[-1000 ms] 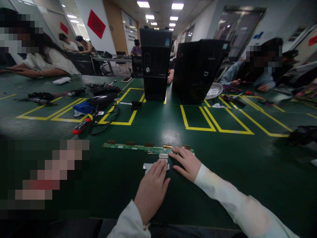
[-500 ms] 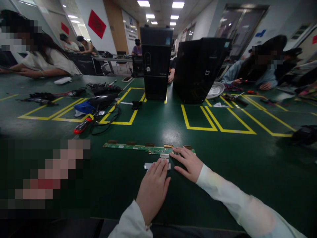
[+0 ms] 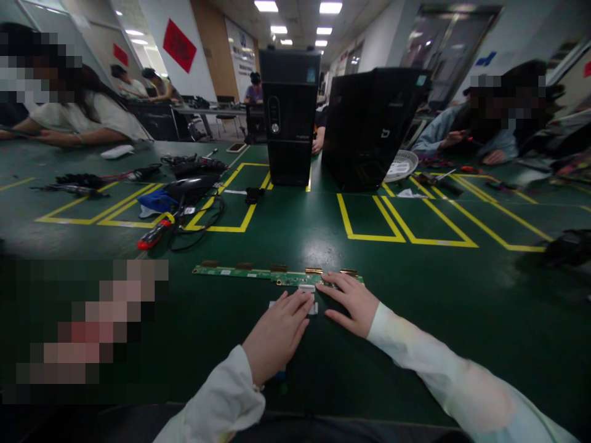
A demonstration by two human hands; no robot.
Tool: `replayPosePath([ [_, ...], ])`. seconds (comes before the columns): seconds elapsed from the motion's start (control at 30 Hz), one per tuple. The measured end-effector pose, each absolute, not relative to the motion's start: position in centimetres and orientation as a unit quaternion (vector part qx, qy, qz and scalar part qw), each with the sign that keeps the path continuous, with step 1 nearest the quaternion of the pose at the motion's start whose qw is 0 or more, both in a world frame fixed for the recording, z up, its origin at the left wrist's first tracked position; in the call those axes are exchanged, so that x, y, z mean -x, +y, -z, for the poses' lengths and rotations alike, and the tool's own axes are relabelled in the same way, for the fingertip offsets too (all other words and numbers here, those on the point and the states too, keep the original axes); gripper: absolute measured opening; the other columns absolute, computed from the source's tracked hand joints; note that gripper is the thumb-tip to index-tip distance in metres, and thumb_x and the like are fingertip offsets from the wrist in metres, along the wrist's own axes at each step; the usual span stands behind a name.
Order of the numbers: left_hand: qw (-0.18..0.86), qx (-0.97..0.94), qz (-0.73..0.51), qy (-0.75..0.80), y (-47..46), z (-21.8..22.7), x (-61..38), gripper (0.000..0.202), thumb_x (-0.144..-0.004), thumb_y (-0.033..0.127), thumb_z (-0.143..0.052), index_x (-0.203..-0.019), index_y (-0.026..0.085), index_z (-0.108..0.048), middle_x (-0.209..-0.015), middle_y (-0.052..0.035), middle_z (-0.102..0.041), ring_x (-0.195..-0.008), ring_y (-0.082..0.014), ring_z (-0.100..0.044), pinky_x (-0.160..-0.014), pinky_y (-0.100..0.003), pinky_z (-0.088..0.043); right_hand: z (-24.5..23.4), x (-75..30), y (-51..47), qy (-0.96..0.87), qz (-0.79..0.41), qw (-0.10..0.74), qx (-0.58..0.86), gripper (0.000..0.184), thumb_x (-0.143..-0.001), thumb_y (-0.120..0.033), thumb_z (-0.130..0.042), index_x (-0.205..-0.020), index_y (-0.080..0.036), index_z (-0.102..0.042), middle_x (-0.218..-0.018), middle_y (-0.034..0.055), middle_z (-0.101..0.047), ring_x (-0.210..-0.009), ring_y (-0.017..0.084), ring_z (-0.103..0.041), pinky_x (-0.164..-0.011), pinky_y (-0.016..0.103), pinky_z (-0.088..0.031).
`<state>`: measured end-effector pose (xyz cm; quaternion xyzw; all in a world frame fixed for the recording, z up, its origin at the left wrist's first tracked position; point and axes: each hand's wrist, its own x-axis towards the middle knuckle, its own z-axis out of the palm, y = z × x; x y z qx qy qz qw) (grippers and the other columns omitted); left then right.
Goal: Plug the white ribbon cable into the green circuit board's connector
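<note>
A long, thin green circuit board (image 3: 244, 273) with copper-coloured tabs along its far edge lies across the table in front of me. My right hand (image 3: 351, 303) rests at the board's right end, fingers spread and fingertips on it. Nearer to me, my left hand (image 3: 278, 337) reaches forward with its fingers stretched out. Its fingertips lie over a white flat piece (image 3: 313, 308) beside a pale connector (image 3: 306, 288) on the board's near edge. The left hand hides most of that piece. A small blue patch shows beneath its wrist.
Two black computer towers (image 3: 290, 117) stand ahead on the green table. To the left lie a red-and-black screwdriver (image 3: 154, 235), cables and a blue-and-black item. Yellow tape (image 3: 369, 239) marks rectangles. A white basket (image 3: 401, 167) sits behind the right tower. Other people sit on both sides.
My left wrist and forearm have swung to the left, and the fingers now slant more to the right over the white piece. My right hand and the board have stayed put.
</note>
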<state>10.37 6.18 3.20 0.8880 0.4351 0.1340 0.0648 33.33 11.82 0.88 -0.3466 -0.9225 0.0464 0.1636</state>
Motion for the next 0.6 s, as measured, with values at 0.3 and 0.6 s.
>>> replayPosePath([
  [0.3,0.059,-0.883,-0.143,0.442,6.1,-2.8,-10.4,0.039,-0.095,0.019,-0.037,-0.134,0.017,-0.045,-0.137,-0.0070,-0.052,-0.129,-0.0188,-0.043,-0.108,-0.040,-0.034,-0.9,-33.4,11.9,-0.923,-0.047,0.160,0.347,0.051,-0.088,-0.041,-0.051,-0.135,-0.020,-0.048,-0.140,0.0121,-0.044,-0.130,0.028,-0.038,-0.105,0.050,-0.034],
  [0.6,0.036,-0.876,-0.180,0.445,5.8,-3.8,-10.2,0.039,-0.097,0.022,-0.036,-0.135,0.017,-0.044,-0.137,-0.0078,-0.052,-0.131,-0.0201,-0.040,-0.111,-0.043,-0.030,-0.5,-33.2,12.1,-0.918,-0.041,0.170,0.355,0.049,-0.088,-0.039,-0.051,-0.132,-0.020,-0.049,-0.137,0.0124,-0.046,-0.128,0.028,-0.040,-0.105,0.050,-0.034],
])
